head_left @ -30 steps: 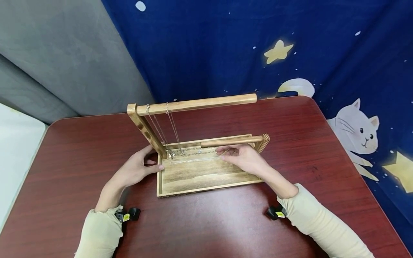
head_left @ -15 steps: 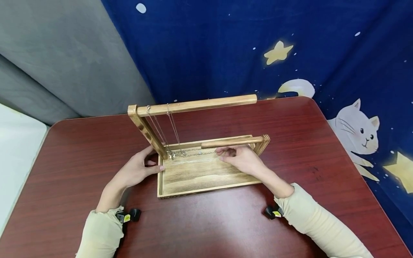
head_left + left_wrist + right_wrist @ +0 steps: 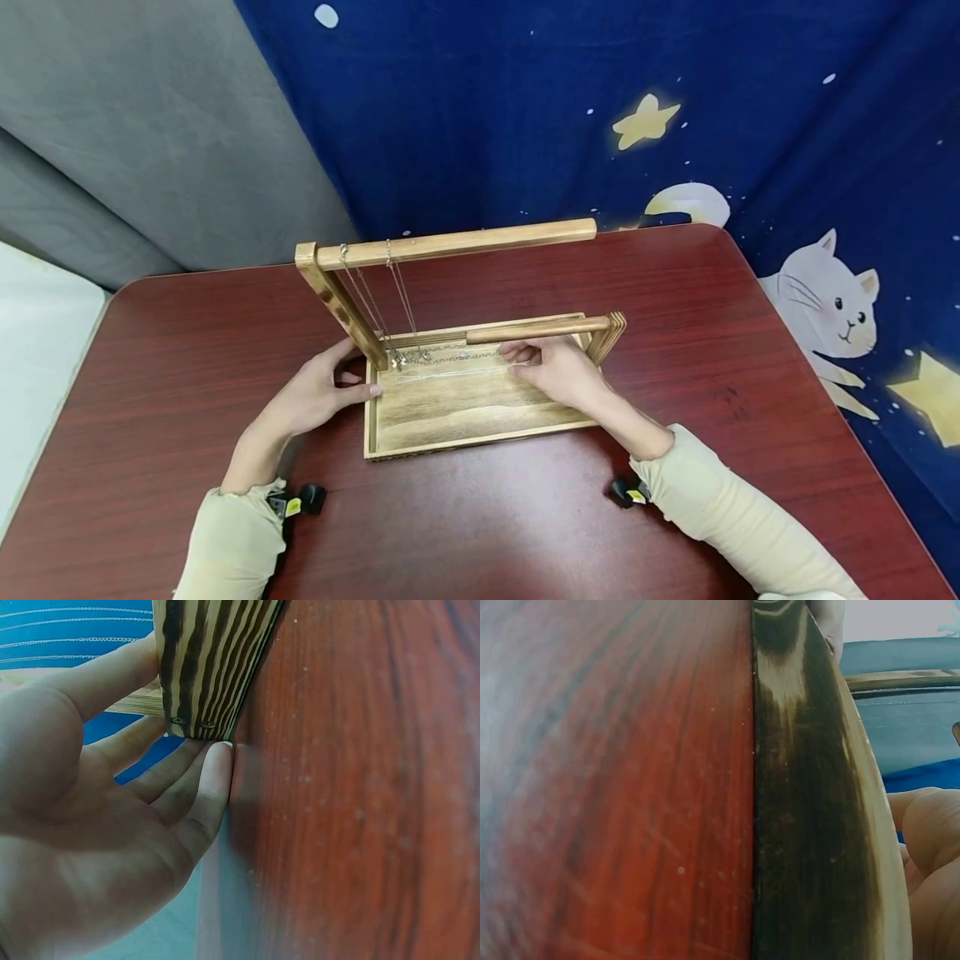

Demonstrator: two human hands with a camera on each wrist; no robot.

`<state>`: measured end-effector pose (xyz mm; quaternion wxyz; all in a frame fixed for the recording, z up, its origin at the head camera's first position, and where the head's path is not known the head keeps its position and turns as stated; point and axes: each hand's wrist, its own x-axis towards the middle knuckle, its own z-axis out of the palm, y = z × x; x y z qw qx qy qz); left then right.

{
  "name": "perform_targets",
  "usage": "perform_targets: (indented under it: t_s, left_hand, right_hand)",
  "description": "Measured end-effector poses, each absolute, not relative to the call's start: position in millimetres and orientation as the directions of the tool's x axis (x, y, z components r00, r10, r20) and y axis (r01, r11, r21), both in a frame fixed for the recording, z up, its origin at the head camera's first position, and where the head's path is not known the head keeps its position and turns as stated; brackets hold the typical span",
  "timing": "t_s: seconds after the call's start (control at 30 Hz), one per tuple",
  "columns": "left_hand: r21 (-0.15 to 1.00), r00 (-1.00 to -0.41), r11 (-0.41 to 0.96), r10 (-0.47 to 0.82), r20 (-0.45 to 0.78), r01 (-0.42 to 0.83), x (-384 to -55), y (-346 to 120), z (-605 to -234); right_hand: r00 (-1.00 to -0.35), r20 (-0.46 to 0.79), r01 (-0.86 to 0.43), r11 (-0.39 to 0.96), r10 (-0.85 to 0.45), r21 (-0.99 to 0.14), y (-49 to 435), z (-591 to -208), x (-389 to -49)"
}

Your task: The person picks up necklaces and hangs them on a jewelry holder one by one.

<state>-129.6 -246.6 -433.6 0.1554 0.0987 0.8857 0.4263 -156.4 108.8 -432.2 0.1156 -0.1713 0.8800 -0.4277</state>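
A wooden jewelry stand (image 3: 487,437) has a shallow tray base, a tall bar and a lower bar. My left hand (image 3: 318,392) holds its left end, thumb at the rim and fingers behind; the left wrist view shows that hand (image 3: 112,787) around the striped wooden end. Over the tray, under the low bar, my right hand (image 3: 562,372) pinches the right end of a thin silver necklace (image 3: 442,374), which lies stretched along the tray floor. Its fingertips are partly hidden. In the right wrist view, only part of that hand (image 3: 934,832) shows behind the tray wall.
Two necklaces (image 3: 405,292) hang from the tall wooden bar (image 3: 457,242) near its left post. A darker chain (image 3: 480,357) lies in the tray behind the silver one. The low bar (image 3: 540,330) stands just above my right hand. The red-brown table (image 3: 487,517) surrounds the stand.
My right wrist and forearm have shifted slightly left, the fingertips staying near the same spot by the silver necklace. The left hand and the stand look unmoved.
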Motion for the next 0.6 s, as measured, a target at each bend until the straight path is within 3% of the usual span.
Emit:
perform_targets:
  t_s: [0.6]
  left_hand:
    - [0.776,-0.931,0.63,0.301,-0.209,0.029,-130.2,-246.6,-433.9]
  right_hand:
    - [-0.911,-0.131,-0.186,0.674,-0.39,-0.715,106.0,-433.3,-157.8]
